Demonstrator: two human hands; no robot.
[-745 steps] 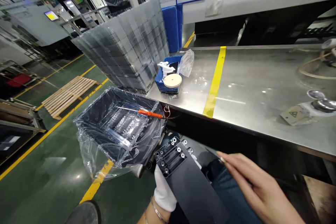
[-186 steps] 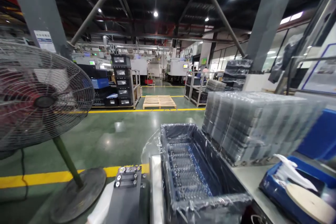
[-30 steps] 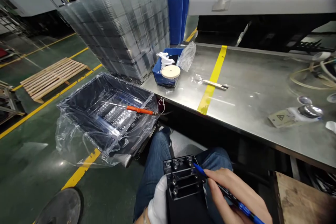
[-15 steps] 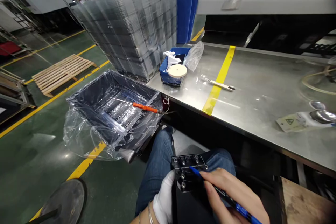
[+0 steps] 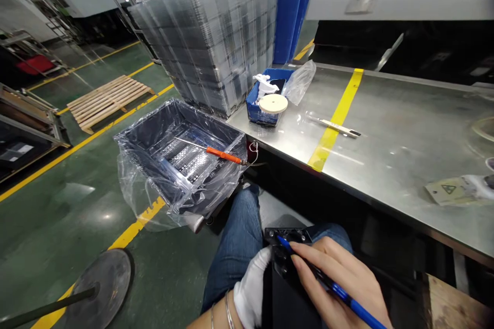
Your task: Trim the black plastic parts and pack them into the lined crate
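Note:
My left hand, in a white glove, grips the left side of a black block-shaped part over my lap. Several small round metal fittings show on the part's top face. My bare right hand is closed around a blue pen-like marker. Its blue tip touches or hovers just over the fittings near the part's far edge; I cannot tell which. The right hand hides much of the part's right side.
Left of my knees stands a dark crate lined with clear plastic, an orange-handled screwdriver across it. On the metal table are a blue bin, a cream disc and a white pen-like tool. A round stand base sits on the floor.
The view has swung slightly left, so the surroundings sit further right. The marker tip has moved toward the part's far left, and the part's top face looks more tilted and shaded.

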